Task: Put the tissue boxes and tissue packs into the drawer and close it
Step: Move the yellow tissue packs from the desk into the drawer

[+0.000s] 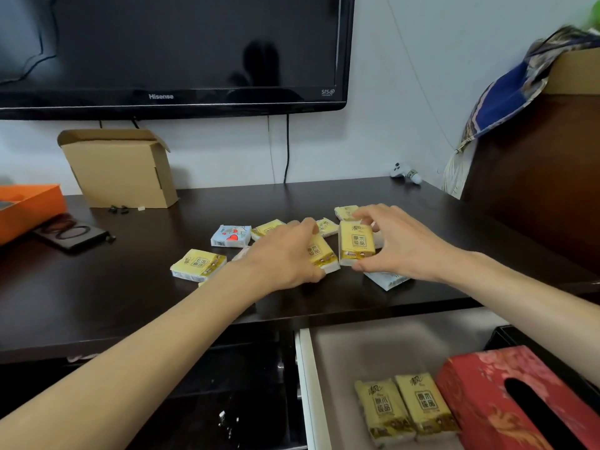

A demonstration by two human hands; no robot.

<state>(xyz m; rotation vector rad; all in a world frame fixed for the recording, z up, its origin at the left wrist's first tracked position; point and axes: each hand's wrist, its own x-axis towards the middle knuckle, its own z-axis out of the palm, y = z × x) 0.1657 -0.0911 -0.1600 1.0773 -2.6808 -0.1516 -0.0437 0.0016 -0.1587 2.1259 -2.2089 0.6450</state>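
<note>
Several small tissue packs lie scattered on the dark tabletop (130,287). My right hand (399,245) grips an upright yellow pack (355,243) between thumb and fingers. My left hand (285,254) closes around another yellow pack (319,254) beside it. A yellow pack (198,264) lies loose at the left, a white pack with red hearts (231,236) behind it, more yellow ones (345,212) farther back. A pale pack (386,279) pokes out under my right hand. Below, the open drawer (367,352) holds two yellow packs (406,409) and a red tissue box (506,404).
A black television (168,50) hangs on the wall above the table. An open cardboard box (120,167) stands at the back left, an orange box (29,206) and a dark flat device (71,235) at the far left. A wooden headboard with cloth (532,157) rises at the right.
</note>
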